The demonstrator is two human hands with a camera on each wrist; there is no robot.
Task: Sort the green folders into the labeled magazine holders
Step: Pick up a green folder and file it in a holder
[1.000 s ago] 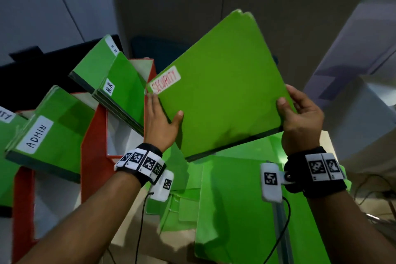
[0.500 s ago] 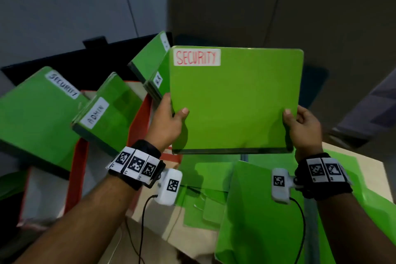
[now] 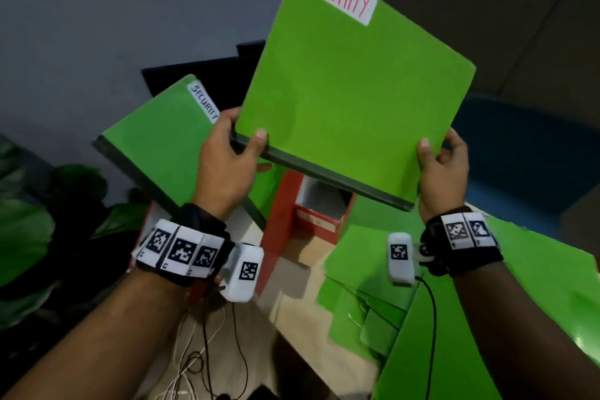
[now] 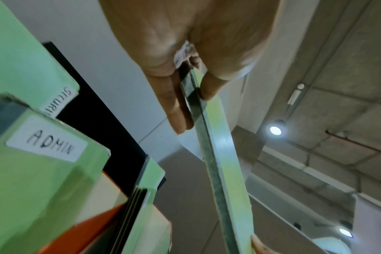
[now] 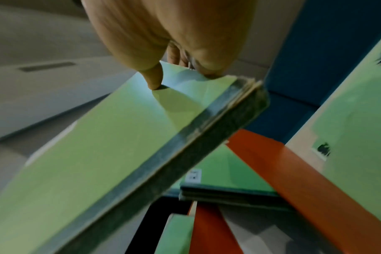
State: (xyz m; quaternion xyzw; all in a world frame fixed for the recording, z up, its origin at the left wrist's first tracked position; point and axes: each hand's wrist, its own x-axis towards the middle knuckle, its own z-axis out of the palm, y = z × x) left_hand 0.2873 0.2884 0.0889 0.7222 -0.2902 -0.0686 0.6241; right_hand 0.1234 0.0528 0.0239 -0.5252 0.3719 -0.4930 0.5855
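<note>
I hold a green folder (image 3: pixel 350 94) labelled SECURITY in red up in the air, tilted, its dark spine lowest. My left hand (image 3: pixel 237 146) pinches its lower left corner, thumb on the front; the left wrist view shows the folder (image 4: pixel 220 154) edge-on between thumb and fingers. My right hand (image 3: pixel 438 162) grips the lower right corner, and its thumb presses the cover of the folder (image 5: pixel 111 137). Behind my left hand another green folder (image 3: pixel 162 143) marked SECURITY leans in a holder. An orange magazine holder (image 3: pixel 292 214) stands below the held folder.
Loose green folders (image 3: pixel 535 286) lie spread on the light table (image 3: pixel 292 318) at lower right. A folder labelled ADMIN (image 4: pixel 39 171) stands in a holder to the left. A black monitor (image 3: pixel 201 75), a blue chair (image 3: pixel 526 146) and a plant (image 3: pixel 26 230) surround the table.
Both hands have raised the held SECURITY folder and tipped it clockwise. The view has swung left, so the holder with the other SECURITY folder now sits right behind my left hand.
</note>
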